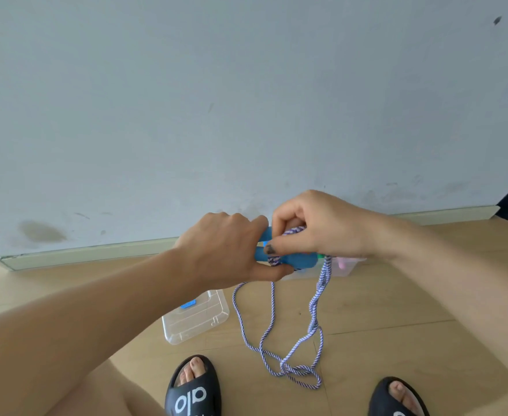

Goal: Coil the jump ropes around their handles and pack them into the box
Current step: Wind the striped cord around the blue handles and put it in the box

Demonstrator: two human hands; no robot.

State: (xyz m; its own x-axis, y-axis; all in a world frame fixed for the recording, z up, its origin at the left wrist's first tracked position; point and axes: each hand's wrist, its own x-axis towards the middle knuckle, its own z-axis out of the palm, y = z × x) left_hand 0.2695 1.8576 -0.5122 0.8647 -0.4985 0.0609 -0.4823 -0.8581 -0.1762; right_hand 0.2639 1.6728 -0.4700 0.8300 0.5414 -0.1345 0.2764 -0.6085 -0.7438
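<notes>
My left hand (228, 247) grips two blue jump-rope handles (299, 261) held side by side, level with my chest. My right hand (312, 229) pinches a loop of the purple-and-white striped rope (272, 310) against the handles, where a few turns lie wound. The remaining rope hangs down in long loops and piles on the wooden floor between my feet. Behind my hands, a clear plastic box (341, 270) stands on the floor by the wall, mostly hidden, with something pink and green inside.
A clear lid (197, 321) with a blue latch lies on the floor to the left of the rope. My two feet in black slides (192, 388) stand at the bottom edge. A pale wall with a skirting board runs close behind.
</notes>
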